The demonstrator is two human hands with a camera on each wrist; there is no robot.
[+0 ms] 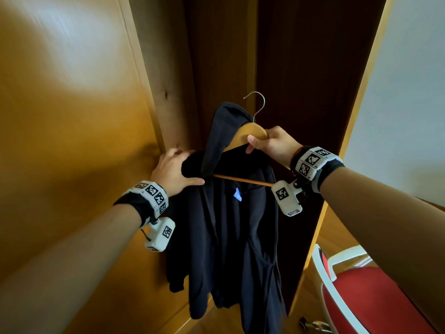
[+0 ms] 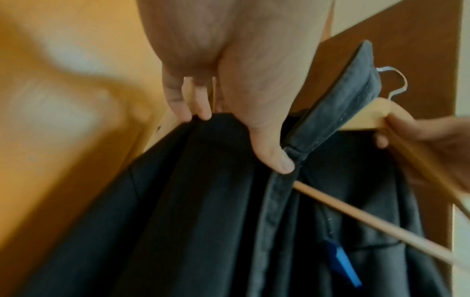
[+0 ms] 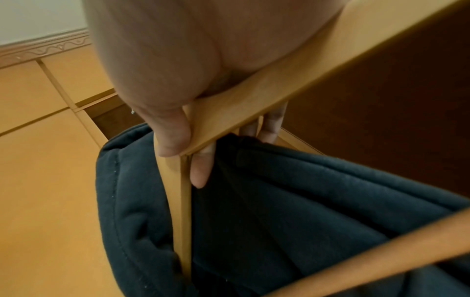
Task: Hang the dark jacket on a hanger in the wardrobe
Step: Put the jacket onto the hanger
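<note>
head view: dark fabric jacket point(image 1: 228, 237) draped on light wooden hanger point(image 1: 252, 132)
right hand point(image 1: 272, 143): grasping hanger
left hand point(image 1: 172, 171): grasping jacket shoulder

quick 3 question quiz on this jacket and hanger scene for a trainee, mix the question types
1. True or false: the hanger's metal hook is already over a wardrobe rail.
2. Which hand grips the wooden hanger? A) left hand B) right hand C) both
3. Fill in: the left hand holds the dark jacket at its covered ____ end of the hanger.

Key
1. False; the hook is free in the air, on no rail.
2. B; the right hand wraps the hanger just below the hook.
3. Left; that shoulder is draped, while the right arm of the hanger is bare.
</note>
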